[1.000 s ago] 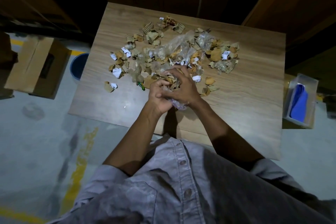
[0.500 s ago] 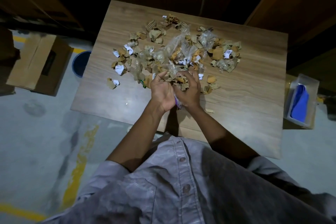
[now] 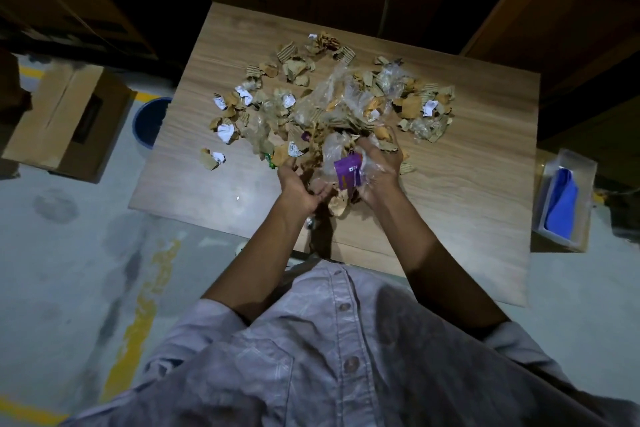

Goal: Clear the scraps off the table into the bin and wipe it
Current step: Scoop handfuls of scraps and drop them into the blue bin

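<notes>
A heap of scraps (image 3: 332, 104), torn cardboard, crumpled white paper and clear plastic, covers the far middle of the wooden table (image 3: 467, 191). At its near edge both hands cup a bunch of scraps between them. My left hand (image 3: 298, 189) curls under cardboard bits on the left side. My right hand (image 3: 379, 173) grips crinkled clear plastic and a purple wrapper (image 3: 348, 172). A blue bin (image 3: 149, 121) stands on the floor by the table's left edge, partly hidden by the tabletop.
A cardboard box (image 3: 65, 121) lies on the floor left of the bin. A clear container with a blue cloth (image 3: 562, 201) sits to the right of the table. Dark wooden furniture stands behind the table. One loose scrap (image 3: 212, 159) lies apart at the left.
My hands, pressed together over the scraps before, have parted slightly and lifted a bunch off the table's near side. The purple wrapper has come into sight between them.
</notes>
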The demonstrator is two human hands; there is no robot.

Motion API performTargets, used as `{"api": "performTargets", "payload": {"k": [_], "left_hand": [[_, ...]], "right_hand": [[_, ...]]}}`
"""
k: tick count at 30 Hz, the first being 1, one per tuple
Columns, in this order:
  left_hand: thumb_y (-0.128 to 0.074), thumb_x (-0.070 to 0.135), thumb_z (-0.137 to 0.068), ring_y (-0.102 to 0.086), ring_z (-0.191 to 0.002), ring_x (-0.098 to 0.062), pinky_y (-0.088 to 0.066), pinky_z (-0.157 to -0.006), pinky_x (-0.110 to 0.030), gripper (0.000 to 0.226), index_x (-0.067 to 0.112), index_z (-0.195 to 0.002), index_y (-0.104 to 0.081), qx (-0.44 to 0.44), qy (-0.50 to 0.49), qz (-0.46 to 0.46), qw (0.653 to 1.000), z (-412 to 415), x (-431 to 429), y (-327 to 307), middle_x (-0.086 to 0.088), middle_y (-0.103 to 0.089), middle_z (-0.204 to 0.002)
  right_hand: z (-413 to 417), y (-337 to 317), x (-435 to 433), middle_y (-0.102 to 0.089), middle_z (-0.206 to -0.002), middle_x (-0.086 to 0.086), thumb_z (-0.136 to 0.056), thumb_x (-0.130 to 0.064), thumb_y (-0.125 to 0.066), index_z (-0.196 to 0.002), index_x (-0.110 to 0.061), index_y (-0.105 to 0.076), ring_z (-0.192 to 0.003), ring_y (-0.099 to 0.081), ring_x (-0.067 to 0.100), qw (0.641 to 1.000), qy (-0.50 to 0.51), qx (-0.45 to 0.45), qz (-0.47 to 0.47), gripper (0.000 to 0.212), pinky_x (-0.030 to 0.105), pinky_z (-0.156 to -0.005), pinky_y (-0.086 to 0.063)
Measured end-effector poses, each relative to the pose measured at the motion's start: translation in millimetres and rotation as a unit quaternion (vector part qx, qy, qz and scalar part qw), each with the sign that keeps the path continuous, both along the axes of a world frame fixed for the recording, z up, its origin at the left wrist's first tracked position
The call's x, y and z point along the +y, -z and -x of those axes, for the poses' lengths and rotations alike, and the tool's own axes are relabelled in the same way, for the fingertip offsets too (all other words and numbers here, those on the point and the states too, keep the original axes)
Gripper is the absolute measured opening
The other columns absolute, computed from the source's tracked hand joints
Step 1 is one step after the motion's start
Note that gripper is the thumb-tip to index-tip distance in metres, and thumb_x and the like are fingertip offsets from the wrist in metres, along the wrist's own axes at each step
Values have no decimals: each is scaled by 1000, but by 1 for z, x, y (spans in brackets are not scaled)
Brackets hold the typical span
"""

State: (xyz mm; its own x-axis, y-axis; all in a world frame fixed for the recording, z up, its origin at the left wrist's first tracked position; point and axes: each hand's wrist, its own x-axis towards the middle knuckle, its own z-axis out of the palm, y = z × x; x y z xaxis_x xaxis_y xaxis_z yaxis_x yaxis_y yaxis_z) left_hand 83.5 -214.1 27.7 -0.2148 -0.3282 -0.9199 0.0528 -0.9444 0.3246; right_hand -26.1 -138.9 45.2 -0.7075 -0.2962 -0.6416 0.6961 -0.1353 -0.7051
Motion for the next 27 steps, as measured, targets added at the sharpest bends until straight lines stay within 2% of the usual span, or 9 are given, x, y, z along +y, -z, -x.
{"api": "performTargets", "payload": {"k": [2, 7, 9, 12, 15, 20, 23, 25, 27], "left_hand": [[-53, 54, -98, -62, -85, -28, -51, -84, -41, 46, 11, -102, -67, 15, 0, 31, 999, 5, -10, -7, -11, -66, -97], [-56, 43, -101, -70, -79, -23, -55, -74, -29, 33, 13, -103, -69, 58, 120, 132, 982, 23, -21, -28, -4, -75, -80], [-54, 45, -102, -72, -86, -21, -55, -76, -29, 33, 16, -104, -70, 58, 170, 155, 972, 31, -8, -36, -2, -77, -84], [-52, 38, -102, -73, -64, -14, -54, -55, -20, 31, 13, -97, -71, 57, 182, 162, 968, 37, 4, -41, -1, -76, -74], [-59, 36, -89, -70, -72, -25, -54, -66, -31, 30, 10, -94, -72, 26, 146, 173, 974, 45, 3, -33, -10, -72, -89], [-57, 38, -85, -59, -77, -21, -46, -68, -36, 25, 15, -77, -60, -46, 125, 209, 969, 54, -4, -26, -8, -63, -83], [-57, 45, -76, -65, -88, -27, -53, -79, -40, 34, 13, -82, -66, -43, 123, 188, 974, 55, -13, -13, -10, -68, -92], [-52, 44, -92, -71, -90, -32, -58, -81, -39, 39, 10, -91, -70, -24, 128, 170, 977, 49, -14, -22, -13, -74, -89], [-38, 35, -106, -66, -68, -25, -52, -65, -29, 43, 9, -84, -65, -33, 150, 154, 976, 45, -10, -37, -8, -68, -64]], "right_hand": [[-3, 5, 8, -65, -87, 14, -90, 12, -69, -138, 5, -58, -95, -72, 44, 997, -63, -3, -39, 50, 36, -62, -58], [-17, 8, 17, -71, -98, 11, -85, 12, -72, -131, -5, -65, -72, -68, 23, 995, -88, -1, -45, 50, 39, -69, -57], [-18, 7, 13, -71, -95, 7, -85, 14, -70, -124, -7, -66, -74, -69, 22, 994, -92, 12, -51, 45, 39, -71, -59], [-24, 1, 10, -72, -102, 12, -86, 17, -67, -108, -17, -65, -83, -69, 26, 995, -81, 37, -51, 41, 44, -85, -59], [-30, 2, 8, -70, -112, 16, -87, 17, -67, -98, -22, -63, -97, -68, 30, 996, -51, 48, -55, 40, 50, -95, -58], [-35, 14, 0, -52, -143, 19, -55, -27, -82, -111, -35, -64, -122, -61, 38, 987, -80, 97, -103, 59, 51, -92, -61], [-37, 11, 0, -48, -146, 17, -69, -23, -78, -136, -29, -54, -125, -59, 33, 992, -86, 96, 5, 71, 40, -87, -59], [-40, 4, -1, -42, -158, 10, -72, -38, -85, -123, -62, -60, -139, -51, 30, 978, -143, 150, 5, 62, 46, -104, -53], [-42, 2, -2, -49, -155, -4, -70, -55, -89, -103, -63, -68, -140, -52, 20, 955, -172, 233, -68, 41, 48, -114, -47]]}}
